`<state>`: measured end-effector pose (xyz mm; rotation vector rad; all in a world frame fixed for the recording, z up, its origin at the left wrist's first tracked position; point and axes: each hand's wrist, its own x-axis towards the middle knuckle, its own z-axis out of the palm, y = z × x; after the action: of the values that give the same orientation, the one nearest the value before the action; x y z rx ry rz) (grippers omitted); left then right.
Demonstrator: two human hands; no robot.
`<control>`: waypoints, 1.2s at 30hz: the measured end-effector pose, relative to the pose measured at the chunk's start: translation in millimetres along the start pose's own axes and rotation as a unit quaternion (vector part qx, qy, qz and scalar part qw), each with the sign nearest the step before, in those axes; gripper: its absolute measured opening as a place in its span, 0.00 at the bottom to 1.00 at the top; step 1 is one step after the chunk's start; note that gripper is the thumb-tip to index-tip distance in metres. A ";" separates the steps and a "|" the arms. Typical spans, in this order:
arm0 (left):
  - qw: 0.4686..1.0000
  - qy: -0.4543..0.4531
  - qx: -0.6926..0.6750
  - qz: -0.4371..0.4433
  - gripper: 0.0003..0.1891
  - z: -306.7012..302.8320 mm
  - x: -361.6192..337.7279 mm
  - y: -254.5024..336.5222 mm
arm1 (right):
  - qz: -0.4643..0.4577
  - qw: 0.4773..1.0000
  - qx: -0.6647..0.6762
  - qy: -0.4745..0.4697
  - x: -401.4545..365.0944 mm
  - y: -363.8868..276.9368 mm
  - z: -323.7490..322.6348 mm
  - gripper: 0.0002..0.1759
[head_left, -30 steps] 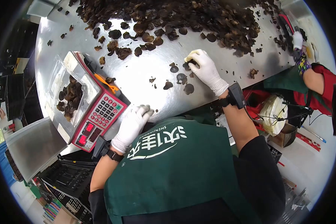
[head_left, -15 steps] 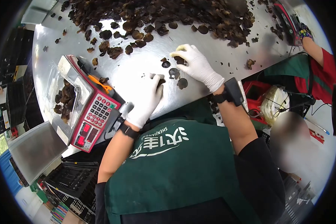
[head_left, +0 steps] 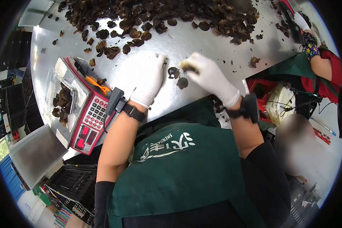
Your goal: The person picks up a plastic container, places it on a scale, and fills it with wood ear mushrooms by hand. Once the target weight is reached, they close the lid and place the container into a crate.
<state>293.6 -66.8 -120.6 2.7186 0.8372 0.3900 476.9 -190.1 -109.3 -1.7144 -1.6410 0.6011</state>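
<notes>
And now, fingers half-curled at right hand [head_left: 211,78], apparently gripping a dark piece [head_left: 190,68]; bunched at left hand [head_left: 151,78], hold impossible to tell. Lying between: upper piece [head_left: 173,72], lower piece [head_left: 182,83], both roundish, lower nearer right thumb.

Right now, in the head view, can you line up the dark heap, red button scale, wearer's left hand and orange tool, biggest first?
1. Dark heap (cut off above)
2. Red button scale
3. Wearer's left hand
4. Orange tool
</notes>
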 end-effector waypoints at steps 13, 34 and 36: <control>0.626 0.100 -0.686 -0.357 0.04 -71.0 -78.9 3.3 | 0.023 0.979 0.194 -0.055 48.3 -76.3 15.1 0.13; 0.878 0.405 -0.160 -0.197 0.21 -157.2 -100.5 -42.7 | -0.089 0.966 -0.241 0.025 11.3 28.9 70.6 0.09; 0.895 0.420 -0.133 -0.075 0.20 -176.9 -76.6 6.5 | -0.060 0.946 -0.260 0.182 -11.7 43.0 23.3 0.07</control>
<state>177.4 -85.4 32.2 2.1539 1.0644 1.5728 487.6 -197.0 -158.0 -1.9205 -1.7016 -0.2296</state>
